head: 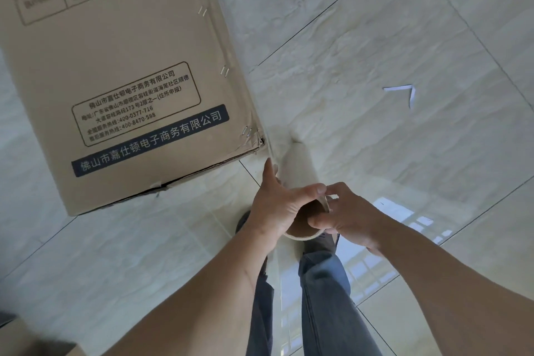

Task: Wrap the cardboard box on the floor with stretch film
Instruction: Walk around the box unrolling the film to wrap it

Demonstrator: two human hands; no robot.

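While the box (121, 78) sits on the tile floor (375, 37), both hands grip the film roll (303, 228) just off its near corner, left hand (277, 205) wrapped round it, right hand (346, 217) pinching the rim.

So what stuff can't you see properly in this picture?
- Cardboard box: its top and left side are cut off by the picture's edges in the head view.
- Roll of stretch film: mostly hidden by the left hand and right hand gripping it.
- Shoes: mostly covered by the hands and roll.
- Small print on the box: upper lines too blurred to read.
- Brown thing at the bottom-left corner: cut off, cannot tell what it is.
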